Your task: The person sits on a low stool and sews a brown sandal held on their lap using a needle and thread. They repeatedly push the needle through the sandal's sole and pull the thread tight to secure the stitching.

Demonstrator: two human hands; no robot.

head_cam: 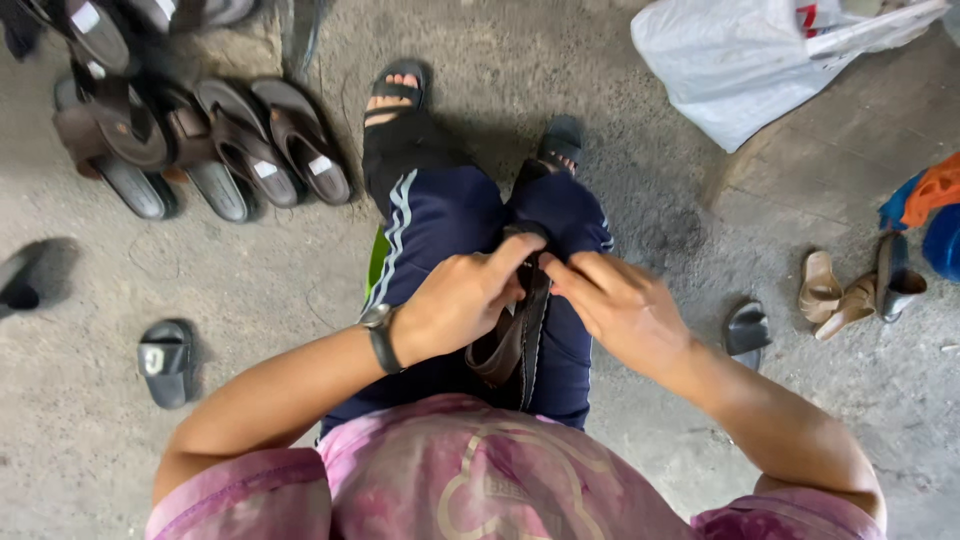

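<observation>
The floor [250, 290] is rough grey concrete, dusty and stained. At the upper left a cluster of brown and black sandals [200, 140] lies crowded together, soles partly overlapping. A single small black slide [166, 360] sits apart at the left. A white plastic bag [740, 60] is slumped at the upper right. Near the right edge lie tan heeled sandals [835, 295], with a dark shoe [895, 275] just beside them, and a grey sandal [746, 330] nearer the middle. Something orange and blue, perhaps cloth [925, 205], shows at the right border.

dark brown sandal [512, 335], navy white-striped trousers [440, 215], seemingly black soles.
</observation>
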